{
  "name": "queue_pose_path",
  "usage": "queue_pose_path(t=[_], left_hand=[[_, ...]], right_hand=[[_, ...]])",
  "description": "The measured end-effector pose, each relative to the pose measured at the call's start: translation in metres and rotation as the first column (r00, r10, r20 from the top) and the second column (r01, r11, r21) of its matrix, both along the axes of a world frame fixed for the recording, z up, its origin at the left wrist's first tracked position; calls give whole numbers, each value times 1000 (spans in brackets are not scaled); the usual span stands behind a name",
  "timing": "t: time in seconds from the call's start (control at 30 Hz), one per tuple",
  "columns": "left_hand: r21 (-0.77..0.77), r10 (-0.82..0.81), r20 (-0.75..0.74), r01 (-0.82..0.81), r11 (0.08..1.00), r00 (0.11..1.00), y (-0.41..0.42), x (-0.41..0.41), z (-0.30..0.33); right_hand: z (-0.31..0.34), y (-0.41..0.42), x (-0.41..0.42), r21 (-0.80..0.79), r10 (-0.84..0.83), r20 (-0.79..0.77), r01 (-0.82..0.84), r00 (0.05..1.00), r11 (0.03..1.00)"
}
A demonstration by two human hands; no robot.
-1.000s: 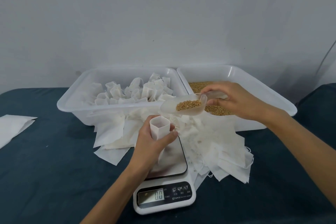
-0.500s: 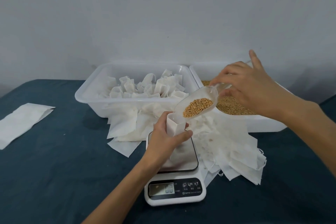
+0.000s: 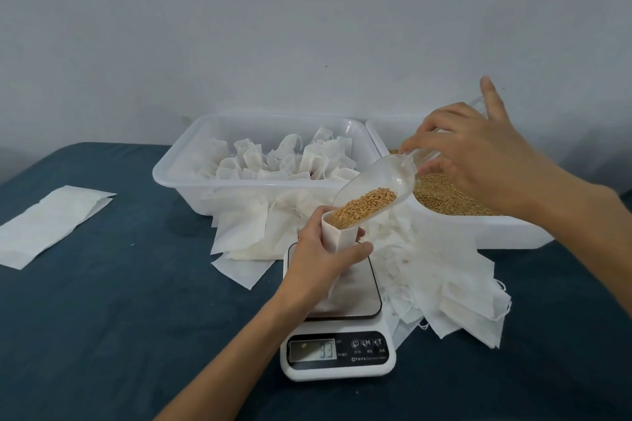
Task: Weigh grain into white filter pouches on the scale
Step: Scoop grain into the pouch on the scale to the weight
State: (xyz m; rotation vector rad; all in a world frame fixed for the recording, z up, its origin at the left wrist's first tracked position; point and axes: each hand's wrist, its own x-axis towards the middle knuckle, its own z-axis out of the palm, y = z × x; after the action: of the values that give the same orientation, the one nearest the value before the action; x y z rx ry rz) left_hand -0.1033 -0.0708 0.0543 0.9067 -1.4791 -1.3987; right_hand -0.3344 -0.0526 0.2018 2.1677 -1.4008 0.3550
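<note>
Blue tabletop (image 3: 102,301), clear scoop (image 3: 379,181) tilted down-left into upright pouch (image 3: 338,232)

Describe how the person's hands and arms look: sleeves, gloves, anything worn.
Both hands, left hand and right hand, are bare, with no gloves. No rings, watch or bracelets show. Both forearms are uncovered as far as the frame reaches; no sleeve is in view.
</note>
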Motion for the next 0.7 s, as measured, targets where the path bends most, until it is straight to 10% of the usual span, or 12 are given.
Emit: queue_pose_path(t=[0.7], left_hand=[[37,10,-16,-9,999,1000,-2,-2,-3]], right_hand=[[-2,0,4,-137,68,-72,-77,995,988]])
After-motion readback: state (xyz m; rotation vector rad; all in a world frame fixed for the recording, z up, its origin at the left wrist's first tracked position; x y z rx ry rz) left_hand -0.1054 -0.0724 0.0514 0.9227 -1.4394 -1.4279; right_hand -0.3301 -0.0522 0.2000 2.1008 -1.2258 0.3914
